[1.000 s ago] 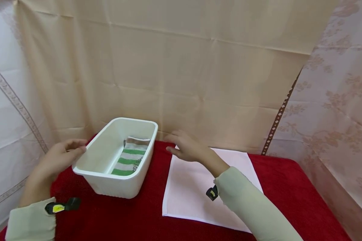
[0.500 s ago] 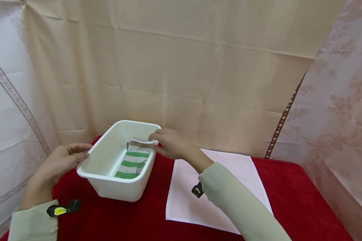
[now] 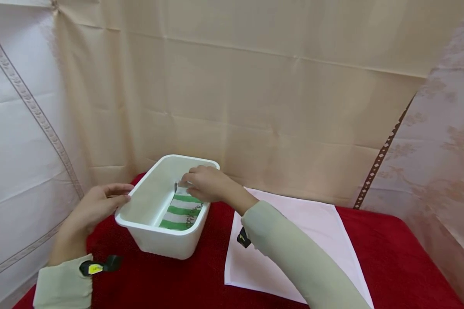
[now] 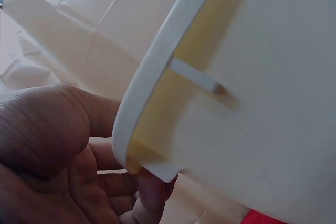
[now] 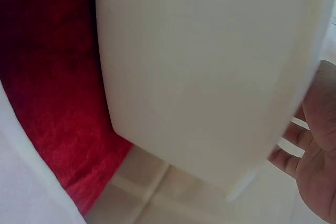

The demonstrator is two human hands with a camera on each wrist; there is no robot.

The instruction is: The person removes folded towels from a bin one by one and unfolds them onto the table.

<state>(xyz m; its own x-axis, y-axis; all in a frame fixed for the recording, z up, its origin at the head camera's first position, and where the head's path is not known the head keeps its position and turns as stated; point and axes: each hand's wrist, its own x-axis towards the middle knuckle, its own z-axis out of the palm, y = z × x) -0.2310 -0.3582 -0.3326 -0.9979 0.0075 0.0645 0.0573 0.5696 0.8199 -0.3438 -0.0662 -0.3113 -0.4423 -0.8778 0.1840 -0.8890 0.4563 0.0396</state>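
Observation:
A white plastic tub (image 3: 164, 244) stands on the red cloth. Inside lies a sock (image 3: 181, 210) with green and white stripes and dark lettering. My left hand (image 3: 102, 204) grips the tub's left rim; in the left wrist view, fingers (image 4: 149, 198) curl under the rim corner. Over the right wall reaches my right hand (image 3: 209, 182), its curled fingers pinching the far end of the sock, which they partly cover. In the right wrist view the tub wall hides the sock, with part of the right hand (image 5: 320, 140) showing past the rim.
A pink cloth (image 3: 270, 253) with white edges lies flat to the right of the tub, under the right forearm. Red cloth (image 3: 402, 257) covers the table. A beige curtain (image 3: 255, 94) hangs close behind, with patterned curtains at both sides.
My right hand has moved left from above the pink cloth, over the tub's right wall and onto the sock's far end. The left hand stays at the rim. The head view has shifted slightly left.

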